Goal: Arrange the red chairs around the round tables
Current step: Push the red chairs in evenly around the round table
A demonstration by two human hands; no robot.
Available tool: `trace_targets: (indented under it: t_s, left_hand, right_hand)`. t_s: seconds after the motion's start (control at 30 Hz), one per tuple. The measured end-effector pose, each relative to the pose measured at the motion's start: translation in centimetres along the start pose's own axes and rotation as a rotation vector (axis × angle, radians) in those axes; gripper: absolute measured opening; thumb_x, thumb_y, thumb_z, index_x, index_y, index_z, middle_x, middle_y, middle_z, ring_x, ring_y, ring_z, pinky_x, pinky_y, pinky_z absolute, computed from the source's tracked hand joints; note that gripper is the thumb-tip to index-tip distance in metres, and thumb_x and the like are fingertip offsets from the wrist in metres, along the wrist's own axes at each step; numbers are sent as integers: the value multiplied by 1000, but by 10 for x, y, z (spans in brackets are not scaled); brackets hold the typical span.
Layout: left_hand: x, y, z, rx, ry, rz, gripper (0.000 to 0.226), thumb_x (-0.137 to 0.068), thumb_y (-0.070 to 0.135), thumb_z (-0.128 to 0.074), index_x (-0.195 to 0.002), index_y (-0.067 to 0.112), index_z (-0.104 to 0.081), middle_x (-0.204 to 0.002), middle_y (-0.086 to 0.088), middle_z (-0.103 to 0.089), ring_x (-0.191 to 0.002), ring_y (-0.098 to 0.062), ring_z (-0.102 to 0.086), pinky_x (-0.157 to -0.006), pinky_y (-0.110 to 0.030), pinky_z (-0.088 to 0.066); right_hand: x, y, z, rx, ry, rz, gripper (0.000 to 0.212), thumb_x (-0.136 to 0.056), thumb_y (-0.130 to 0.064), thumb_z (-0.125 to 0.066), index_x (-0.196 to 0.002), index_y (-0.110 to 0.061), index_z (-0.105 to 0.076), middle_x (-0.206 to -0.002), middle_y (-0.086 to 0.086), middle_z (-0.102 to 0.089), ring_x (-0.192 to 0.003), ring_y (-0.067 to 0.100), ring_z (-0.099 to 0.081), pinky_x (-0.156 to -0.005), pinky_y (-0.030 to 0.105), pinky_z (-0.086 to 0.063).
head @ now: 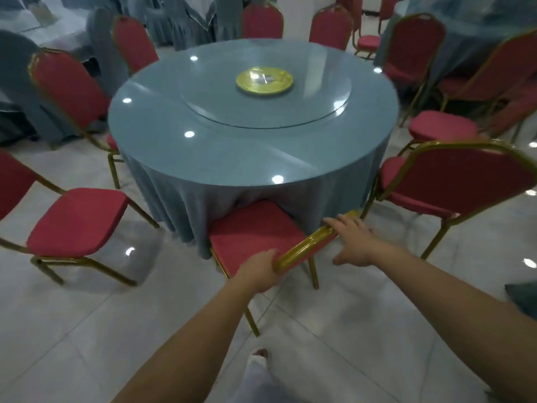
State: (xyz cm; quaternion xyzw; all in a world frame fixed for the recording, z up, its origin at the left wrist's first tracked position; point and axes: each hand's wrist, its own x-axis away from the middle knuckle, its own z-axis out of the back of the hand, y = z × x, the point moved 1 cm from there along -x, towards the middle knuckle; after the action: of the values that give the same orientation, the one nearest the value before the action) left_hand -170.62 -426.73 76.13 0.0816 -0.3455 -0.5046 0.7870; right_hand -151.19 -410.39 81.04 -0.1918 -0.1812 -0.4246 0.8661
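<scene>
A red chair (255,237) with a gold frame stands right in front of me, its seat tucked partly under the blue cloth of the round table (250,149). My left hand (261,270) grips the left end of the chair's gold top rail. My right hand (353,241) rests on the right part of the same rail, fingers spread over it. More red chairs ring the table: one at the left (75,222), one at the right (456,181), one at the far left (69,88), and others behind the table.
A glass turntable with a gold dish (263,80) sits on the table. A second round table (465,33) with red chairs stands at the back right. Blue-covered chairs and tables fill the back left. The floor is glossy white tile. My foot (258,356) shows below.
</scene>
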Motion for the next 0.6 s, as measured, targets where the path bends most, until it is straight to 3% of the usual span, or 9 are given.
trace_targets:
  t_s: [0.13,0.3,0.4,0.53,0.6]
  left_hand:
    - [-5,-25,-1,106,-159,-82,51,-81,12,-62,-128,32,-57,-101,-1,-64,-95,-26,-64,-84,-40,-55]
    - [8,-53,2,85,-206,-204,67,-83,9,-64,-143,33,-47,-114,-6,-65,-99,-24,-61,-75,-27,-48]
    - [38,-97,8,53,-271,-207,74,-81,12,-64,-144,44,-43,-109,5,-61,-90,-14,-57,-63,-20,-42]
    - [84,-163,35,-70,-390,-102,80,-75,17,-67,-141,54,-40,-102,27,-52,-85,0,-53,-69,-17,-41]
    - [108,-189,46,-102,-385,-35,78,-75,10,-60,-139,52,-46,-103,25,-57,-88,1,-55,-74,-18,-44]
  right_hand:
    - [-16,-23,-5,14,65,-129,83,-81,-24,-74,-149,-39,-29,-164,-1,-13,-149,30,-16,-112,59,-26]
    - [-12,-56,-30,57,258,-195,35,-85,-26,-64,-119,-36,-59,-133,-2,-50,-131,29,-37,-107,53,-30]
    - [9,-72,-48,74,194,-106,27,-82,-36,-64,-109,-44,-64,-111,-13,-58,-121,18,-44,-107,53,-25]
    - [49,-91,-80,-120,74,-21,28,-81,-30,-67,-106,-42,-68,-98,-16,-64,-103,10,-52,-97,39,-36]
    - [71,-107,-99,-264,62,24,28,-81,-27,-68,-106,-40,-71,-96,-15,-64,-97,9,-52,-93,36,-41]
